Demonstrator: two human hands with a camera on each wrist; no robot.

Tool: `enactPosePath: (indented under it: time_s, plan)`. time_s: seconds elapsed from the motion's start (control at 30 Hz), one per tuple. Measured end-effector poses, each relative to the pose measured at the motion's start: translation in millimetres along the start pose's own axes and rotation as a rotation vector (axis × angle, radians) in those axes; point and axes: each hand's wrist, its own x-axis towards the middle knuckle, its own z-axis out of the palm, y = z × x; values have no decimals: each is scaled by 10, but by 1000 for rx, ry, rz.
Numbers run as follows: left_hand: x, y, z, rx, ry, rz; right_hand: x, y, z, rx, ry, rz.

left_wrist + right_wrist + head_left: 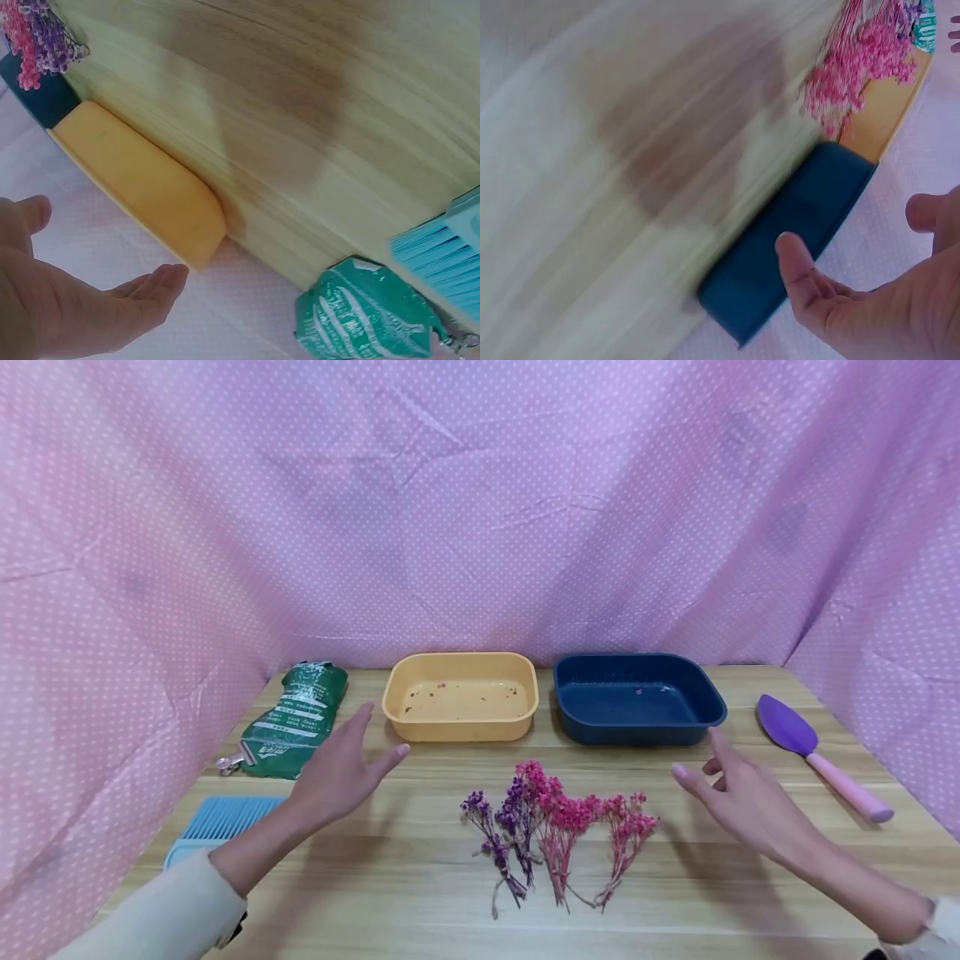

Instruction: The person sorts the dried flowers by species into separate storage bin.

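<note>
My left hand (341,771) hovers above the table with fingers extended and thumb apart, between the green bag (296,718) and the yellow tray (461,731). It holds nothing. On the other side, my right hand (742,789) hangs in front of the dark blue tray (641,732), index finger and thumb spread, other fingers loosely bent around nothing. Between the hands lie dried flower sprigs: purple ones (498,843) at left and pink ones (562,818) at right, stems toward me. Small flower bits are scattered in the yellow tray, and a pink speck lies in the blue one.
A light blue brush (225,818) lies at the left, partly behind my left forearm. At far right rests a purple spatula (787,727) with a pink handle. A metal clip (232,762) is on the bag's end. Pink dotted cloth (480,510) surrounds the wooden table (420,902).
</note>
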Motion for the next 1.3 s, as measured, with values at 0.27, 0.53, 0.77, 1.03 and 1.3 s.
enactPosePath:
  time_s: [0.27,0.53,0.77,1.03,1.3]
  plan:
    - [81,-98,1,-150,1,-32,-137,-102,212,188,-117,113]
    - [157,-142,44,-239,-117,-91,-216,-208,315,387,-260,296]
    - [245,-175,92,-326,-120,-135,-269,-303,427,541,-286,389]
    - [404,-173,137,-464,-40,-173,-249,-410,516,542,-324,423]
    - [570,-160,184,-576,-42,-208,-209,-490,575,379,-328,346]
